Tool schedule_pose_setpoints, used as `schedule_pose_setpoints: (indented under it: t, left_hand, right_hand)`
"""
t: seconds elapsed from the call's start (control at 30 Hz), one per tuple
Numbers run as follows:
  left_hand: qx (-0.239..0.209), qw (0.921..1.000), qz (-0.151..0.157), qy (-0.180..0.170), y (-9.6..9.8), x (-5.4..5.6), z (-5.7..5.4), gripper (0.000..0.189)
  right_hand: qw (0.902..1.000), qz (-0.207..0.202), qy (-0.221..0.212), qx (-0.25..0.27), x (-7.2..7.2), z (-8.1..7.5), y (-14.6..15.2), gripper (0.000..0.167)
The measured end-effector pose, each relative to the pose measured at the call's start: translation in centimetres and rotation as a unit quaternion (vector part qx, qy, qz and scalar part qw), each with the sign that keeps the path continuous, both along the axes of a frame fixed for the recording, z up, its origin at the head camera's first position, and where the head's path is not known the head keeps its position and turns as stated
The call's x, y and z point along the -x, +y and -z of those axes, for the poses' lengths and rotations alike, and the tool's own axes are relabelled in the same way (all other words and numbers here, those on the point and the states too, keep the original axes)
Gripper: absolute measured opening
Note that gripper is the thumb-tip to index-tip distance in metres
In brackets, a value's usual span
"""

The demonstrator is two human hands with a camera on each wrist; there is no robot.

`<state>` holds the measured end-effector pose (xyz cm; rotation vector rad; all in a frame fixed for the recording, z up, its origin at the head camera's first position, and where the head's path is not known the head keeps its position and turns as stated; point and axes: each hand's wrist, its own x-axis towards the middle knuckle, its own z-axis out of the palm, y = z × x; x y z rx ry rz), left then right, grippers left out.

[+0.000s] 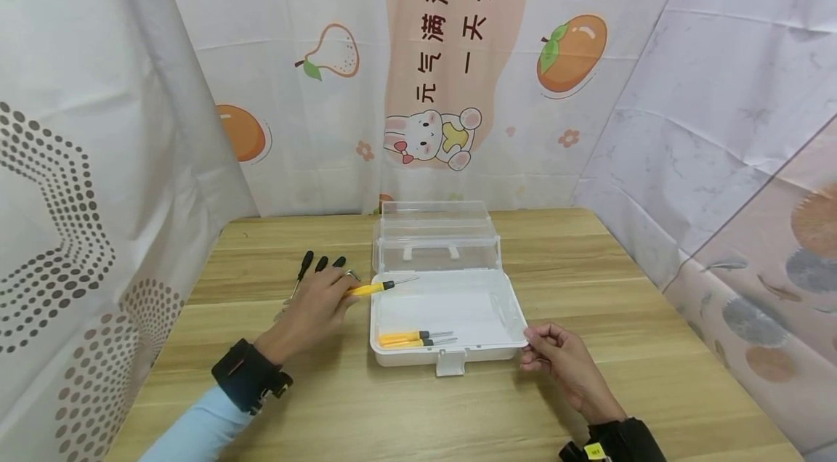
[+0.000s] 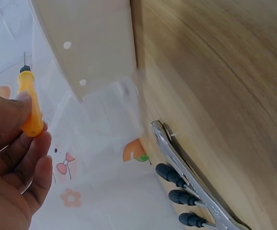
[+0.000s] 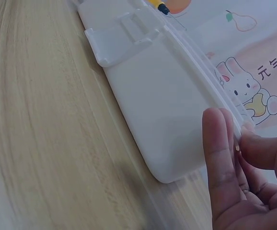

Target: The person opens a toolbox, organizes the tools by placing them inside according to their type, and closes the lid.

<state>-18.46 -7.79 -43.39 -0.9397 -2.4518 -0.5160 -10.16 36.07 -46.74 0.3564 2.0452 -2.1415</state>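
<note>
My left hand pinches a screwdriver by its yellow handle, between thumb and fingers. Its thin metal shaft points right, over the left edge of the white plastic box. The box stands with its clear lid swung back. Inside, along the front left, lie yellow-handled screwdrivers with black collars. At the front right corner my right hand pinches the box rim, thumb on top and fingers against the outside, as the right wrist view shows. The box's front latch hangs down.
Left of the box, partly behind my left hand, lie several black-handled screwdrivers and a metal wrench. All rest on the wooden table. Printed curtains hang behind and at both sides.
</note>
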Motion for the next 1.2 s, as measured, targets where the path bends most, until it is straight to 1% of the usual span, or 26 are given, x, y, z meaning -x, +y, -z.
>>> schedule_pose_setpoints:
  t: [0.17,0.27,0.47,0.63,0.87,1.2]
  left_hand:
    - [0.011,0.9999,0.000,-0.013,0.5,-0.1,-0.2,0.019]
    - [0.012,0.9998,0.009,-0.009,0.7,-0.1,-0.3,0.018]
    - [0.003,0.9996,0.027,0.000,1.3,-0.2,-0.4,0.019]
    - [-0.005,0.9993,0.038,-0.003,1.6,-0.4,-0.3,0.017]
    - [0.003,0.9991,0.042,-0.004,2.0,-0.5,0.0,0.016]
    - [0.017,0.9985,0.052,0.004,3.0,-0.8,-0.1,0.017]
  right_hand:
    - [1.0000,0.006,0.000,0.000,-0.1,0.0,-0.1,0.022]
    - [1.0000,0.009,-0.001,0.000,-0.1,0.0,-0.1,0.021]
    - [0.9999,0.000,0.014,-0.002,-0.1,0.0,-0.2,0.020]
    - [0.9999,0.002,0.011,0.002,0.0,0.1,-0.1,0.018]
    - [0.9999,-0.001,0.012,0.003,0.0,0.1,-0.1,0.018]
    - [0.9995,-0.001,0.023,0.022,-0.1,0.3,-0.1,0.014]
